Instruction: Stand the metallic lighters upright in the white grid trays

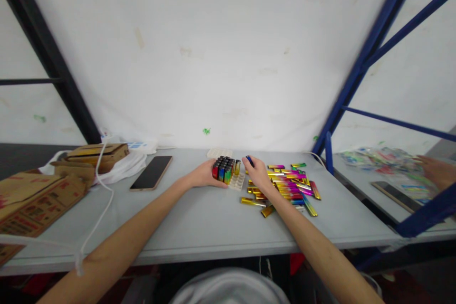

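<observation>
A block of upright lighters (223, 171) with black tops and shiny coloured bodies stands in a clear plastic tray (236, 182) with round cells. My left hand (205, 174) curls around the block's left side, thumb in front and fingers behind. Just right of the tray, my right hand (258, 172) is closed on a lighter (250, 161), whose dark blue end shows above the fingers. One gold lighter (237, 167) stands at the block's right edge. Beside and beneath my right forearm lies a loose heap of shiny lighters (288, 185), gold, pink, green and blue.
Another clear tray (219, 153) lies behind the block, near the wall. A phone (152, 173) lies to the left, with cardboard boxes (39, 194) and a white cable (103, 175) beyond it. Past the blue metal frame (351, 90), another person's hand (436, 171) is near plastic packets and a phone (397, 195).
</observation>
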Available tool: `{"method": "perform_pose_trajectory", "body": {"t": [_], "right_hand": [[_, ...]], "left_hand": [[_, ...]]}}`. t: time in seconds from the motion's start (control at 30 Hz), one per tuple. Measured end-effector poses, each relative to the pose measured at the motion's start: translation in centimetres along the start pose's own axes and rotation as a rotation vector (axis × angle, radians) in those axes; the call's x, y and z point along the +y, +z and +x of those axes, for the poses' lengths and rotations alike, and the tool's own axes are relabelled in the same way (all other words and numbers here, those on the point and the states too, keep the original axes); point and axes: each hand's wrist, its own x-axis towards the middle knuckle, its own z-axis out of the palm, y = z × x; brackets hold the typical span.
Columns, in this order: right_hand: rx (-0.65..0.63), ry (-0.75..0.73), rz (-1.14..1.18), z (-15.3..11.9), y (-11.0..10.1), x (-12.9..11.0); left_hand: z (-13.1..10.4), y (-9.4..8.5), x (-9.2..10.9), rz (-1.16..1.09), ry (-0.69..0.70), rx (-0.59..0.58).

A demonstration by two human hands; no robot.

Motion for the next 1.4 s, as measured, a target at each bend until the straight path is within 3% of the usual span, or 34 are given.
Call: {"method": "perform_pose_trajectory", "body": {"t": [0.23,0.43,0.87,1.13,1.27,1.4], "right_hand": [[-0.086,-0.058,-0.007,-0.1,-0.9,-0.2],[-0.055,-0.276,-0.176,0.4,-2.0,-0.2],[-0.452,-0.171,-0.38,0.2,-2.1,0.1],[-0.393,-0.146,-0.777,0.2,-0.9,-0.8],[-0.441,-0.174,-0.672,0.3,-1.0,-0.4],[-0.391,-0.214,-0.576,1.6,-3.8,1.9]], "left_hand": [[0.0,0.0,0.0,0.008,0.026,0.001],[0.1,0.0,-0.3,-0.021,0.032,0.0],[0.0,0.0,-0.1,0.013,0.018,0.008],[0.1,0.2,-1.3,0.032,-0.014,0.021],[0.1,0.2,-1.5,0.045,-0.021,0.02],[0.1,0.1,-1.3,0.057,-0.029,0.012]]}}
